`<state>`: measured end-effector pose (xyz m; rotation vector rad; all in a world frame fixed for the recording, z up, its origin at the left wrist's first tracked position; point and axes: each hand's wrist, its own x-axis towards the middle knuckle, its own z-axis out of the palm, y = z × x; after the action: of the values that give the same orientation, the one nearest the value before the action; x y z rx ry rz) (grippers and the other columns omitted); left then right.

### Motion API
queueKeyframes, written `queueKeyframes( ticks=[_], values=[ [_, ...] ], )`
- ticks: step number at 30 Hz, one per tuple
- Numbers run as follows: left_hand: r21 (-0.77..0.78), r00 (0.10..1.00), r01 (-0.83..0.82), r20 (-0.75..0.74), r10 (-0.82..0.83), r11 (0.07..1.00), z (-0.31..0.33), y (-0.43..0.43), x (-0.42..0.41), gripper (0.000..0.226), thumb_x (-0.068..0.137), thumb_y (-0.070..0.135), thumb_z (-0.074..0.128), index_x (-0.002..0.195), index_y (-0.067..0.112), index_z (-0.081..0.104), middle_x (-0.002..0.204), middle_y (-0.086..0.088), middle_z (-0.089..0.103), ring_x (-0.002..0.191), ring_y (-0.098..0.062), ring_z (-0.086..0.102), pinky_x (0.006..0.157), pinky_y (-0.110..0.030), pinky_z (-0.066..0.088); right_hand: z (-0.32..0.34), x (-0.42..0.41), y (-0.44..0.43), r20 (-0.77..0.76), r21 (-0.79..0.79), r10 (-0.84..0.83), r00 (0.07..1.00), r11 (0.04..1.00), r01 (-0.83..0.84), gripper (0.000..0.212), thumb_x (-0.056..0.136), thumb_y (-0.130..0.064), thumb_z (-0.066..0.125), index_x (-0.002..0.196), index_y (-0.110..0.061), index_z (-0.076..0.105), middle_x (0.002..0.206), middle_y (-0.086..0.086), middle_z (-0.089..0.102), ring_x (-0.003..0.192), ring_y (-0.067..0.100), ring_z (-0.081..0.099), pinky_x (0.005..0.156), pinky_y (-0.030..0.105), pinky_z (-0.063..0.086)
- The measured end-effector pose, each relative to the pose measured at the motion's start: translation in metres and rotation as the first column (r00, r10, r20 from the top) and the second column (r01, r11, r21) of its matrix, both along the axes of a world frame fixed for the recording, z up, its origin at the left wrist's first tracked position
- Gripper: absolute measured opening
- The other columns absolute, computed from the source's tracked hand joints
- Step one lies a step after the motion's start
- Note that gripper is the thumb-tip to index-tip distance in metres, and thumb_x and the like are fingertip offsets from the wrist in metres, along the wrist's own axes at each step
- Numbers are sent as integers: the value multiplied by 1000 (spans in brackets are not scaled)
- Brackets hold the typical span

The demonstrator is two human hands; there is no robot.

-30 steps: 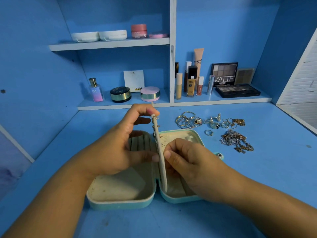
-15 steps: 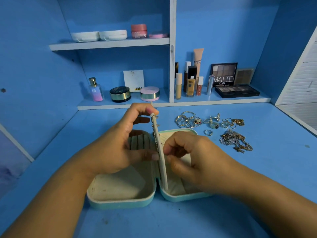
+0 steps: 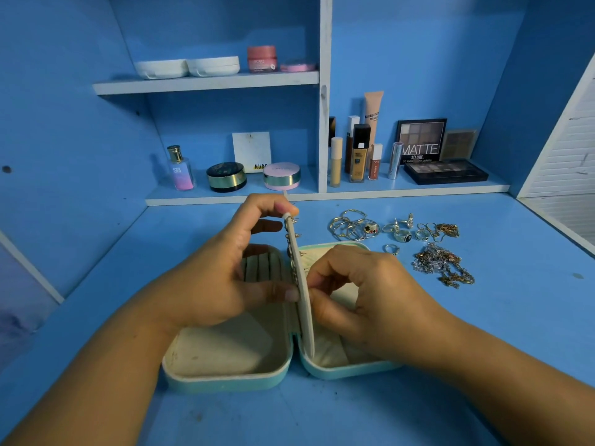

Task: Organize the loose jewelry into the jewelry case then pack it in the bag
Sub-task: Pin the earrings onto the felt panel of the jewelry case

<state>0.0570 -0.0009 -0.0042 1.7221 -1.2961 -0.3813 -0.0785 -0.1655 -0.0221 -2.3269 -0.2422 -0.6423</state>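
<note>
- Jewelry case [image 3: 231, 378]: lying open at the middle of the tabletop [image 3: 483, 333], near its front edge. It is showing a mint-green shell, a stained cream lining and padded ring rolls in the left half.
- Hinged cream panel [image 3: 305, 304]: standing upright between the two halves, with earrings [image 3: 291, 239] hanging from its left face.
- Left hand [image 3: 209, 278]: gripping the panel, forefinger on its top edge and thumb on its left face.
- Right hand [image 3: 370, 291]: curling, fingertips pinching at the panel's right face; whether they are holding anything cannot be told.
- Loose rings [image 3: 351, 225] and tangled chains [image 3: 441, 263]: lying toward the back right of the tabletop.
- Legible writing: "MATTE" on the eyeshadow palette [image 3: 420, 141], "NUDE" on a white card [image 3: 251, 151], "SB" on a perfume bottle [image 3: 180, 169].
</note>
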Motion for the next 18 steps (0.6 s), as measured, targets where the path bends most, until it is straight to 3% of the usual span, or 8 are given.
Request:
queueKeyframes(
  ticks=[8, 14, 18],
  values=[
    [10, 1000, 2, 12, -2, 1000, 0, -1, 0, 76, 58, 62, 81, 120, 52, 39, 131, 19, 47, 130, -18, 47, 102, -49, 46, -2, 1, 1, -6, -3, 9, 1000, 1000, -9, 1, 83, -18, 67, 83, -18, 66, 75, -14, 60, 73, 5, 58, 65, 14, 46],
    [7, 1000, -3, 24, 2, 1000, 0, -1, 0, 75, 59, 63, 80, 120, 53, 38, 130, 20, 47, 127, -19, 50, 101, -49, 47, 2, 0, -1, -75, 103, 44, 996, 994, -36, 5, 83, -16, 68, 83, -20, 65, 76, -11, 63, 76, 9, 62, 70, 22, 51],
    [6, 999, -1, 35, 1, 1000, 0, 0, -1, 74, 60, 58, 81, 120, 53, 39, 130, 21, 47, 129, -18, 48, 102, -50, 46, -1, 0, 1, -94, 92, 28, 995, 996, -19, 3, 85, -20, 65, 83, -22, 64, 75, -13, 61, 76, 7, 59, 68, 15, 46]
  ],
)
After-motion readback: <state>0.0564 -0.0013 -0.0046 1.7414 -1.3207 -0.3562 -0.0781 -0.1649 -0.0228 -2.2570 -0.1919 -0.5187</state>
